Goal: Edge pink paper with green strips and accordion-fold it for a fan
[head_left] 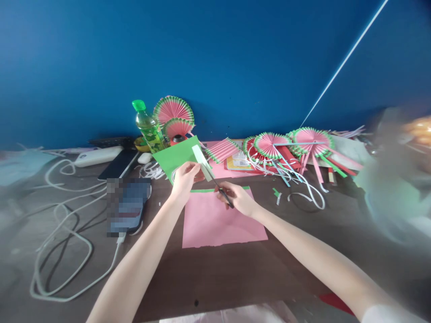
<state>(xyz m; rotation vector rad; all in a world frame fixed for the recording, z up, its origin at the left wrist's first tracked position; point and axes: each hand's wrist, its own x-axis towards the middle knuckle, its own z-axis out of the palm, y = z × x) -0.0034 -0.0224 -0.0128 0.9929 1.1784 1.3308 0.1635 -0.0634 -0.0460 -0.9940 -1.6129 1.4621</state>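
My left hand is closed, its fingers pinching a pale, whitish strip of paper. My right hand grips black-handled scissors, whose blades point up and left along the strip. Whether the blades are cutting into the strip I cannot tell. Behind my left hand is a green sheet of paper, tilted. Below both hands a pink sheet of paper lies on the table, with a narrow green band along its far edge.
Folded pink-and-green paper fans stand along the blue wall. At the back left are a green-capped bottle and a white power strip. A phone and looping white cable lie on the left. Paper scraps lie right.
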